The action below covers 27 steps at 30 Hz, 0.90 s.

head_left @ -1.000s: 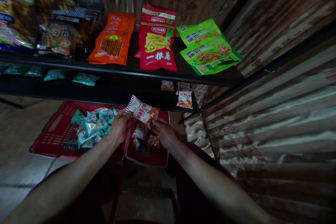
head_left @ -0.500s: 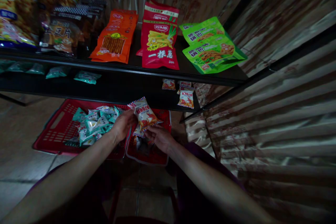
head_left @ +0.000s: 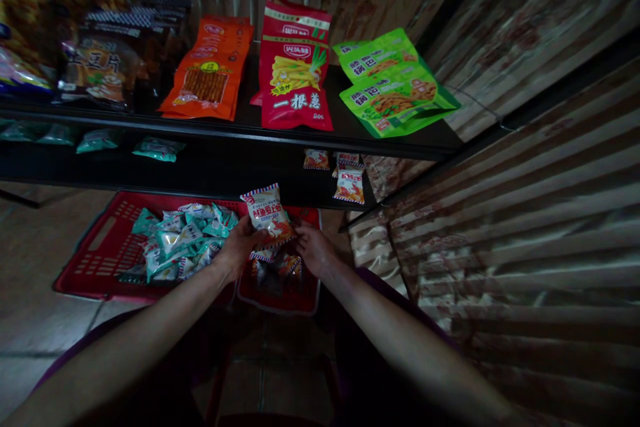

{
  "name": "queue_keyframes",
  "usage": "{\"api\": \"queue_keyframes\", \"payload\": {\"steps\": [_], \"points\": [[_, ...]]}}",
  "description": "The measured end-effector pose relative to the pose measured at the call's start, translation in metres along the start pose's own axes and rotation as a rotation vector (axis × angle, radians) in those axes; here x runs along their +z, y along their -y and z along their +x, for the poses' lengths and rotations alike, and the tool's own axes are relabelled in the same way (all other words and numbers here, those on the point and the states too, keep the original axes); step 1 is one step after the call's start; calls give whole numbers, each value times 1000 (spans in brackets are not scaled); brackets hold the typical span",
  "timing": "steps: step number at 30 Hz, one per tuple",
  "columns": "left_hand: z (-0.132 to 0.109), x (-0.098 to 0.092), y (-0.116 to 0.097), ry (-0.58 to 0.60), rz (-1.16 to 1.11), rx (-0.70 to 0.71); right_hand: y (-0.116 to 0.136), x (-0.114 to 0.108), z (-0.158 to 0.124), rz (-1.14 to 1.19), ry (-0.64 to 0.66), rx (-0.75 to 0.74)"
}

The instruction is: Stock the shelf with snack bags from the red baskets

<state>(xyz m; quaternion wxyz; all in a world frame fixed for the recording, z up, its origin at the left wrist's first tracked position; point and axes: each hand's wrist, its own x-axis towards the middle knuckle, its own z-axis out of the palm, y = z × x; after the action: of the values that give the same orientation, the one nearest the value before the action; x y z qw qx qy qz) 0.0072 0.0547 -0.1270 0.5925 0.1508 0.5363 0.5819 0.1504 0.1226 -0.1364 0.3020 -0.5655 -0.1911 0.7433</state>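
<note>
A small white-and-orange snack bag (head_left: 270, 213) with striped ends is held above the right red basket (head_left: 306, 300), its printed front facing up. My left hand (head_left: 241, 245) grips the bag's left side, thumb over the front. At its lower right edge, my right hand (head_left: 314, 247) pinches the bag with curled fingers, partly hidden. Another striped bag edge (head_left: 265, 254) shows just beneath; whether it is held too, I cannot tell. Several similar bags (head_left: 290, 265) lie in that basket. Beside it, the left red basket (head_left: 95, 260) holds many teal-and-white packets (head_left: 177, 240).
A black two-tier shelf (head_left: 220, 128) spans the view. Its upper tier carries orange bags (head_left: 210, 73), red bags (head_left: 296, 80) and green bags (head_left: 395, 90). Small snack bags (head_left: 350, 185) and teal packets (head_left: 159, 148) lie on the lower tier. Corrugated sheeting (head_left: 525, 233) stands at right.
My left hand has shifted its grip lower on the bag, thumb now over its front. The bag has turned more upright, and my right hand has moved slightly right and up along its edge.
</note>
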Motion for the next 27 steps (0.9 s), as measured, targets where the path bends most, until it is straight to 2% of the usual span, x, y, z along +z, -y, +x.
{"api": "queue_keyframes", "payload": {"steps": [2,5,8,13,19,27], "points": [[-1,-2,1,39,55,18,12,0,3,23,-33,-1],[-3,-2,2,138,156,18,22,0,8,35,63,-12],[-5,0,3,182,222,-7,24,-1,14,42,130,-13],[-6,0,10,122,247,-56,26,-9,29,92,57,-46],[-9,1,18,112,280,-81,29,-13,34,107,-12,-113],[-11,6,18,3,21,-151,35,-15,34,194,-61,-92]]}}
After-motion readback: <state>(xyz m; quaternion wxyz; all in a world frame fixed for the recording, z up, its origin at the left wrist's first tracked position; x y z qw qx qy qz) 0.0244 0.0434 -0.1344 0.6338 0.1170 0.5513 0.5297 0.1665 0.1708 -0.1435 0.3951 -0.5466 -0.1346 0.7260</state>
